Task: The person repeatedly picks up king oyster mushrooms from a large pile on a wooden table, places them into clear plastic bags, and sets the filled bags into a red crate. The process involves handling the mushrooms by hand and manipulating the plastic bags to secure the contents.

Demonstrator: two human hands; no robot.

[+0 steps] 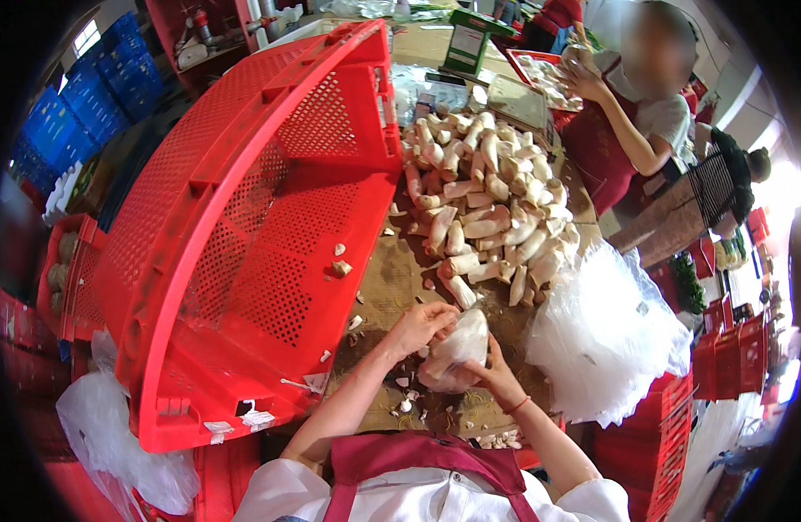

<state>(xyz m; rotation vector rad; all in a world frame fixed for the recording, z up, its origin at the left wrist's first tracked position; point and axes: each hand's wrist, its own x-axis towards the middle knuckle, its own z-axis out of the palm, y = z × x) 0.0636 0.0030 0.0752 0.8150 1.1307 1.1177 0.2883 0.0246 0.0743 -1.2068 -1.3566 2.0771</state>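
Note:
A clear plastic bag (453, 357) with pale mushrooms inside is between my hands, close to the table's near edge. My right hand (498, 376) grips its right side, thumb across the front. At the bag's upper left, my left hand (425, 327) is closed, its fingers pinching the plastic near the opening. Just beyond the bag lies a big heap of king oyster mushrooms (496, 196), with thick white stems and tan caps. Small mushroom trimmings (406, 405) are scattered on the brown tabletop (378, 296) around my hands.
A large red perforated crate (244, 235) lies tipped on its side to my left. On the right sits a stack of clear plastic bags (611, 335). A green scale (472, 42) stands at the far end. Across the table, another person (626, 130) handles mushrooms by a red crate.

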